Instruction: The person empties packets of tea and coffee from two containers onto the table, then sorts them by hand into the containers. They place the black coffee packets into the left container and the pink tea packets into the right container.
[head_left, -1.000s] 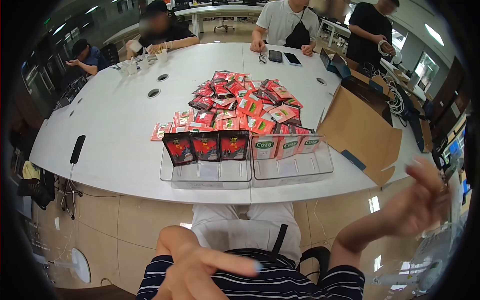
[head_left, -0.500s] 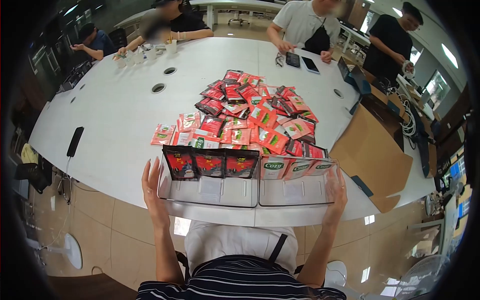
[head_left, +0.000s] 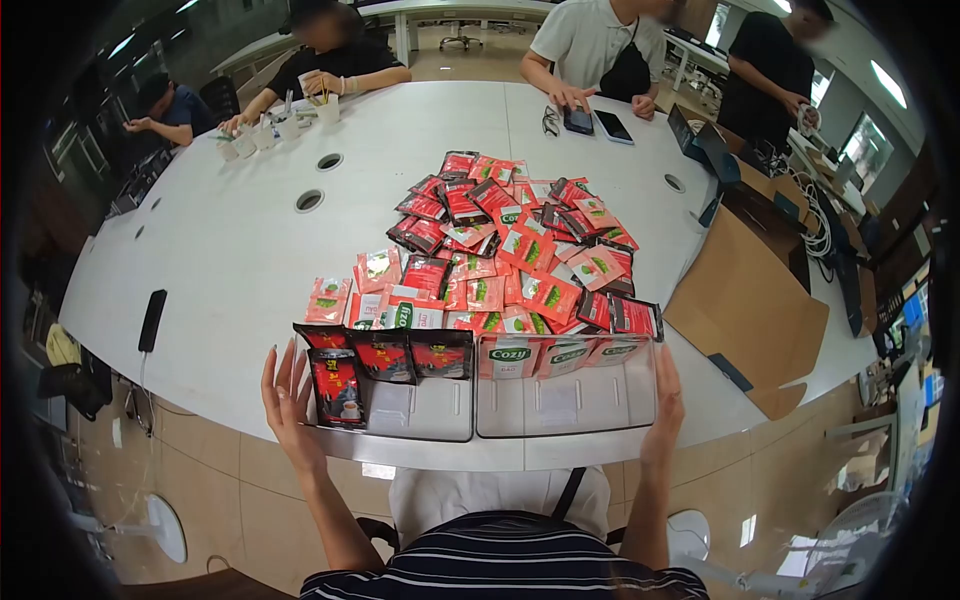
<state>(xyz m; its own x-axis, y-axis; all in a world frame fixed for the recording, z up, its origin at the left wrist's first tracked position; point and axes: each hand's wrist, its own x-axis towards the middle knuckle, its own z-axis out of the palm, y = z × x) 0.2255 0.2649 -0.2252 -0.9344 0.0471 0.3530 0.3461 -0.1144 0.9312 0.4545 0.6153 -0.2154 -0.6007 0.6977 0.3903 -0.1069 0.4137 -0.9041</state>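
Note:
Two clear plastic bins [head_left: 565,433] stand side by side at the table's near edge. My left hand [head_left: 287,405] presses against the outer left wall, fingers pointing up. At the outer right wall, my right hand [head_left: 663,405] does the same, so the pair sits between my palms. Black-and-red coffee sachets [head_left: 385,357] stand along the back of the left bin, while a single coffee sachet [head_left: 338,390] leans at its front left. Pink-and-white Cozy sachets [head_left: 565,357] line the back of the right bin.
A heap of red and pink sachets [head_left: 525,245] spreads just beyond the bins. An opened cardboard box [head_left: 750,290] lies to the right. A black power strip [head_left: 152,320] is at left. Across the table are phones [head_left: 613,126], cups [head_left: 288,125] and several people.
The bins and both hands have shifted left and closer to my body. One coffee sachet in the left bin has slipped forward from the back row, showing another behind it.

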